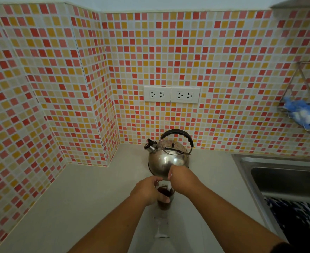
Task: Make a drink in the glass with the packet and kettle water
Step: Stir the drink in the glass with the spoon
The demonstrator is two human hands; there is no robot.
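Note:
A clear glass [166,196] holding dark brown liquid stands on the pale counter. My left hand [147,191] wraps around its left side. My right hand [184,179] hovers over the rim, pinching a white spoon [169,186] that dips into the liquid. Just behind the glass sits a steel kettle [167,156] with a black handle, spout pointing left. A torn, pale packet [161,228] lies flat on the counter in front of the glass, between my forearms.
A steel sink [282,178] fills the right side, with dark patterned cloth [296,214] in it. A wire rack [304,99] holding a blue cloth hangs on the tiled wall at right. Two white sockets [171,94] sit above the kettle.

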